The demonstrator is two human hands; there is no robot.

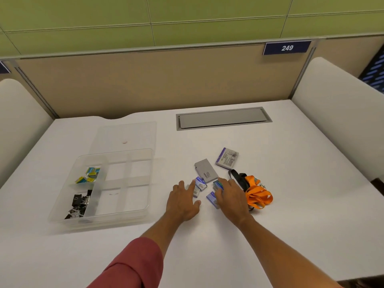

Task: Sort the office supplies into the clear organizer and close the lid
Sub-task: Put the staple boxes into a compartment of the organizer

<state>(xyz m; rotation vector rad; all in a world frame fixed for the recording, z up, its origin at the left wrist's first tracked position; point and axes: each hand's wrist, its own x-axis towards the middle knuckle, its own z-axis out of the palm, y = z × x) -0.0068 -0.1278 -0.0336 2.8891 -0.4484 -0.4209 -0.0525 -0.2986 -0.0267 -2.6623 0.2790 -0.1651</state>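
The clear plastic organizer (116, 183), a rectangular tray split into compartments, sits on the smooth white desk (291, 204); its lid (126, 136) lies flat just behind it. Right of the organizer, the left hand (182, 202) reaches with fingers spread onto a small blue-and-white box (200, 185). The right hand (230, 196) curls over another small box (218, 186), beside a crumpled orange lanyard (258, 193).

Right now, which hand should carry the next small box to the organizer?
Left, probably. The left hand rests on a small blue box and lies nearer the organizer; the right hand is farther away, beside the orange lanyard.
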